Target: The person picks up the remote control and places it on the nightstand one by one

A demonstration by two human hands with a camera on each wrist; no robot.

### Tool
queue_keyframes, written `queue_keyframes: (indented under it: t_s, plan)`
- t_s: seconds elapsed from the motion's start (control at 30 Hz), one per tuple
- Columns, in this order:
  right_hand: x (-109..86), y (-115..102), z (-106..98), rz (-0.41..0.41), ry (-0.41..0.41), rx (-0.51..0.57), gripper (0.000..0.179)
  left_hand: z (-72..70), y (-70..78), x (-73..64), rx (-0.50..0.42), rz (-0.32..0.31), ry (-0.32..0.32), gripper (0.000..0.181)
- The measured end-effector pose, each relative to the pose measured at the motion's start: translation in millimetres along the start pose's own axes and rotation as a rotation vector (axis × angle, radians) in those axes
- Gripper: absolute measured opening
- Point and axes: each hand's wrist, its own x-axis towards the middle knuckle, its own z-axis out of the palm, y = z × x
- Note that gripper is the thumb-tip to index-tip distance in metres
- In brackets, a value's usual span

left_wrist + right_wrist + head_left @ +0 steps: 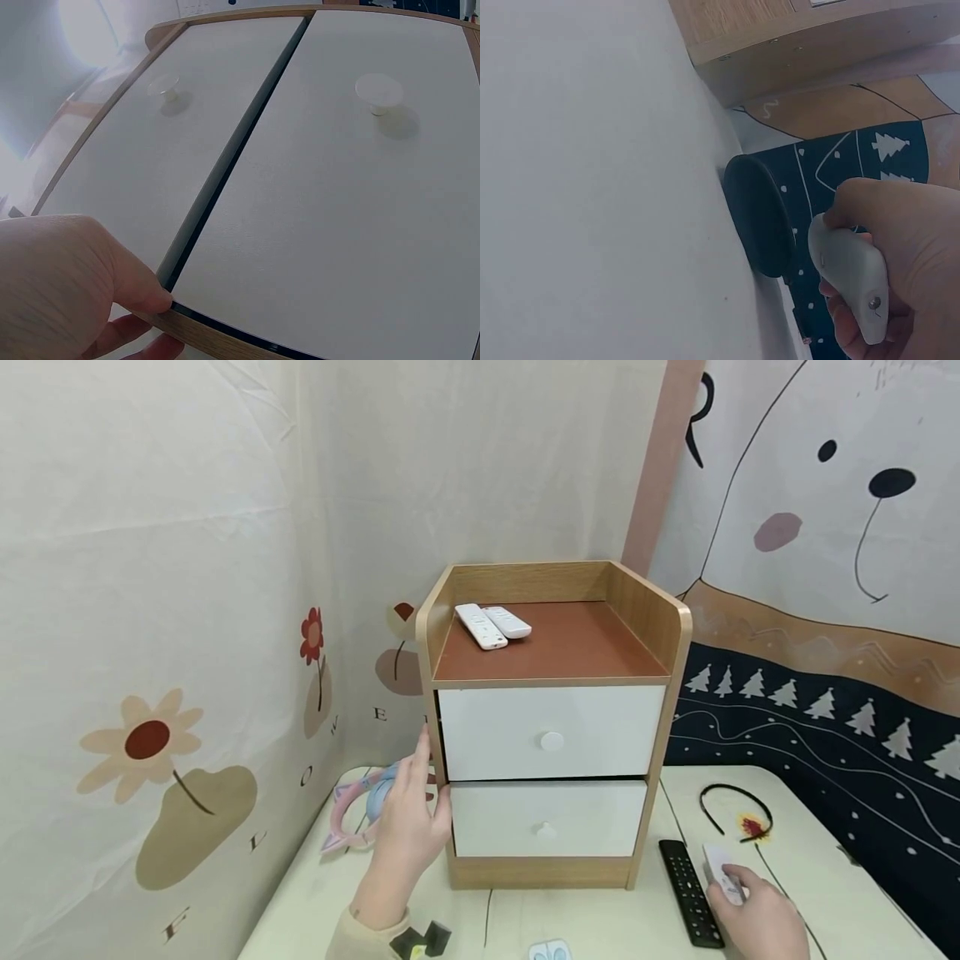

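In the head view, my left hand (pixel 408 814) lies along the left side of a small wooden cabinet (pixel 540 870), fingers straight. Its thumb touches the front edge by the gap between the upper white drawer (pixel 487 735) and the lower drawer (pixel 495 822); the left wrist view shows the thumb (pixel 142 285) there, with fingertips around the side. At the right, my right hand (pixel 765 914) grips a white remote control (pixel 723 872), seen end-on in the right wrist view. A black remote control (pixel 690 893) lies just left of that hand.
Two white remotes (pixel 480 627) lie on the cabinet's brown top. Pink and blue headphones (pixel 352 818) sit behind my left hand. A black headband (pixel 738 787) with a flower lies beyond my right hand. A small pale-blue case (pixel 550 950) is at the front edge.
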Motion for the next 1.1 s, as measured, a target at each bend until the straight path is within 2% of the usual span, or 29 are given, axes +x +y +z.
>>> queue_keyframes:
  t_s: [0.23,0.43,0.53,0.63,0.7,0.8,0.9,1.0,1.1]
  plan:
    - [-7.5,-14,-7,-0.011,0.128,0.043,0.052,1.7,1.4,-0.3,-0.009,-0.025,-0.027,0.092]
    - [-20.2,-50,-33,-0.061,0.289,0.121,0.046,3.0,1.0,0.2,-0.008,-0.007,-0.01,0.092]
    - [-28.0,-70,-48,-0.104,0.397,0.198,0.042,3.1,0.3,0.5,0.0,0.0,-0.007,0.091]
    - [-34.7,-88,-62,-0.189,0.54,0.3,0.039,2.6,0.2,-0.1,-0.002,-0.003,-0.014,0.091]
    - [-37.5,-99,-71,-0.277,0.641,0.38,0.038,2.2,0.3,-0.8,-0.008,-0.007,-0.018,0.091]
    - [-40.7,-117,-85,-0.4,0.746,0.491,0.038,1.9,0.2,-1.6,-0.011,-0.009,-0.016,0.092]
    - [-41.2,-137,-97,-0.547,0.819,0.611,0.037,1.9,-0.1,-1.6,-0.005,-0.004,-0.008,0.092]
    - [-38.2,-161,-107,-0.69,0.858,0.672,0.035,1.8,0.0,-1.1,0.009,0.005,0.002,0.092]
    - [-34.0,-185,-117,-0.792,0.846,0.653,0.036,1.4,-0.3,-0.3,0.016,0.008,0.011,0.092]
